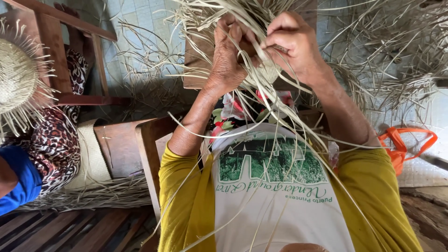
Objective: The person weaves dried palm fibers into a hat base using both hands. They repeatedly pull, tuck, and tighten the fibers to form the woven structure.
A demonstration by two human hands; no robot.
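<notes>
Both of my hands are raised in front of me over a bundle of pale dried palm strips. My left hand curls its fingers around several strips at the top of the woven piece. My right hand pinches strips between thumb and fingers just to the right, touching the left hand. Long loose strips trail down over my white and yellow shirt. A brown wooden block shows behind the weaving.
A half-woven straw hat with frayed edges sits at the left on another person's lap in a patterned dress. Wooden chairs stand at the left. Loose straw lies heaped at the right beside an orange plastic bag.
</notes>
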